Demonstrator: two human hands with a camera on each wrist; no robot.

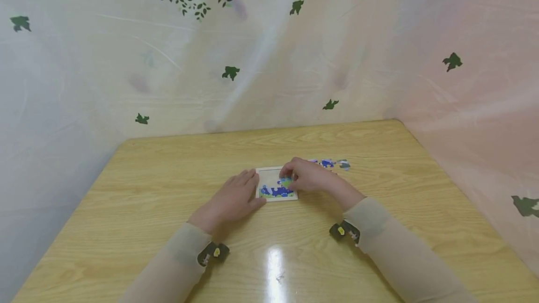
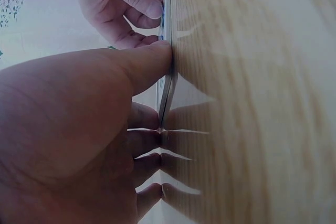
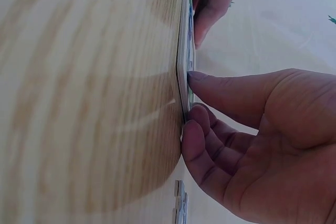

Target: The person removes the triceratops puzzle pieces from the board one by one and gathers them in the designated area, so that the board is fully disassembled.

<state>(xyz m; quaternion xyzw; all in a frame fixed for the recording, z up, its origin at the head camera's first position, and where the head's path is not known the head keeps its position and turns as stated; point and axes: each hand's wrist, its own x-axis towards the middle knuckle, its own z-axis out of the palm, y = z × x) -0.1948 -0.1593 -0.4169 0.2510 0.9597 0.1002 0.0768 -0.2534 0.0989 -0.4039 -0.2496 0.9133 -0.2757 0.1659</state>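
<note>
A small jigsaw puzzle tray (image 1: pixel 269 176) with a pale rim lies flat on the table. Blue and green puzzle pieces (image 1: pixel 275 192) fill its near part, while bare backing shows in the far part. My left hand (image 1: pixel 236 195) rests at its left side, fingers extended along the edge and thumb (image 2: pixel 152 59) against the near rim. Over the tray's right side, my right hand (image 1: pixel 309 175) pinches a green and blue puzzle piece (image 1: pixel 286 183) close to the placed ones. The right thumb (image 3: pixel 202 80) is down at the tray's surface; the fingertips partly hide the piece.
Several loose puzzle pieces (image 1: pixel 327 163) lie behind and right of the tray, some hidden by the right hand. The wooden table (image 1: pixel 168 162) reaches back to a pale curtain (image 1: pixel 269 60) with a leaf pattern. Each sleeve carries a small dark wrist camera (image 1: pixel 219 252).
</note>
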